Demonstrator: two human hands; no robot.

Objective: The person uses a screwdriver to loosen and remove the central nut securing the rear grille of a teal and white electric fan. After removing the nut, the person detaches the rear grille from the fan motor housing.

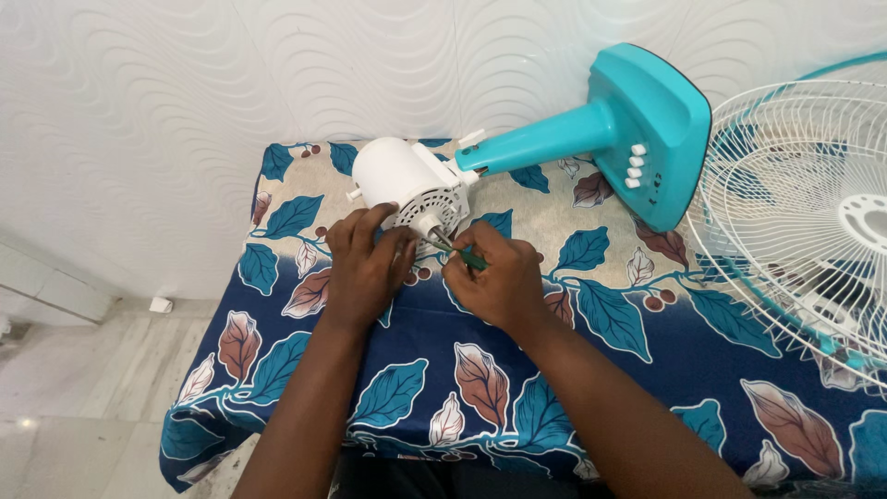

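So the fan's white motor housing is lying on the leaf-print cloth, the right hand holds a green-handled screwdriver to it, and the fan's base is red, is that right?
Not quite: the fan's base is turquoise, not red, as the head view shows. The rest holds: the white motor housing lies on the leaf-print cloth, and the right hand holds a green-handled screwdriver to it.

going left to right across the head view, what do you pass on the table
left hand → white fan motor housing → green-handled screwdriver → right hand → teal fan base → white wire fan guard
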